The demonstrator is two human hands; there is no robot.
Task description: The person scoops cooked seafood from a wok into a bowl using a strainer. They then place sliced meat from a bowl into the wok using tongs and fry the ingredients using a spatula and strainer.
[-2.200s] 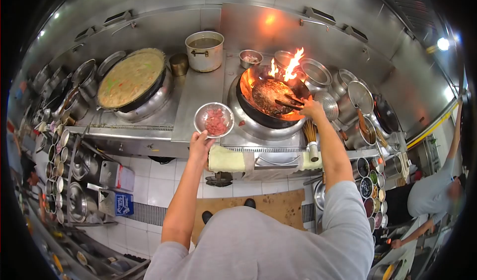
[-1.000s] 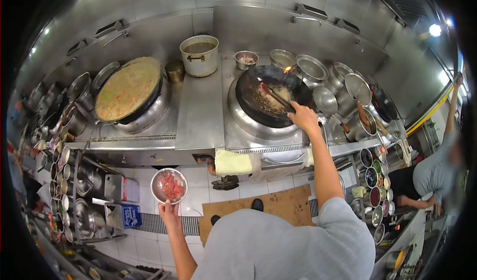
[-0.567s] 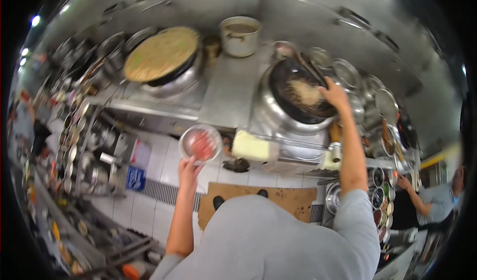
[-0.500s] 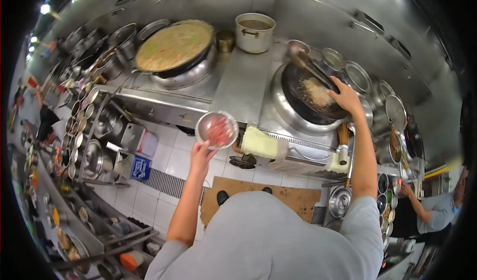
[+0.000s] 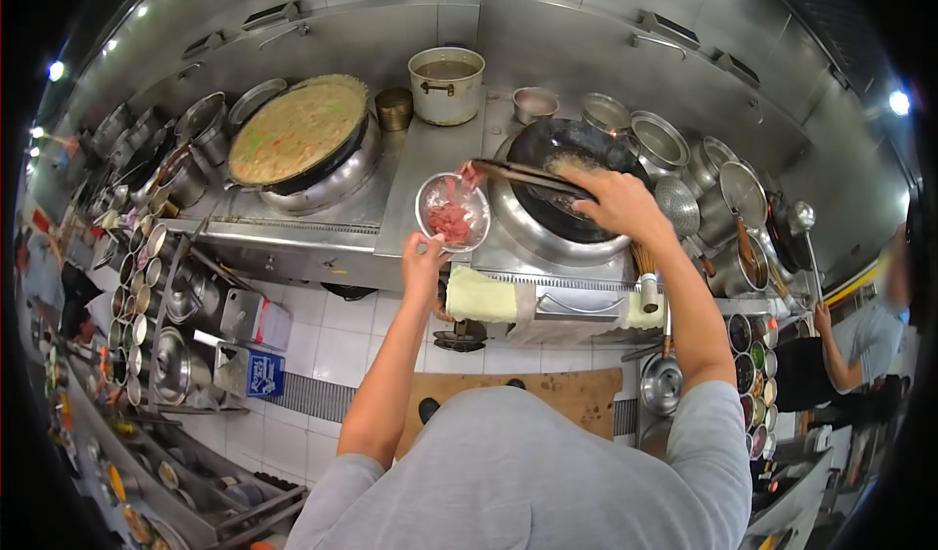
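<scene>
We find the left hand (image 5: pixel 422 265) clamped on the near rim of a metal bowl (image 5: pixel 476 206), with the thumb over the edge. The bowl is tilted and contains pieces of raw red meat (image 5: pixel 449 223). It is positioned above the front part of the steel table (image 5: pixel 408 181), just left of the black wok (image 5: pixel 531 147).

The right hand (image 5: pixel 618 203) is over the wok's near right side, its grip closed around a pair of dark tongs (image 5: pixel 532 175). The tongs extend leftward across the wok, their tips at the far right rim of the bowl; a reddish piece shows there, though we cannot tell how firmly it is pinched. Pale food (image 5: pixel 565 163) lies in the wok, partly hidden by the tongs and hand.

Behind the bowl we record a two-handled pot (image 5: pixel 447 105) of liquid, and to its left a brown metal cup (image 5: pixel 394 110). Further left is a broad pan of thick soup (image 5: pixel 298 135) with green and orange bits. A yellow cloth (image 5: pixel 479 296) hangs at the table's front edge, and a brush (image 5: pixel 646 278) lies right of the wok.
</scene>
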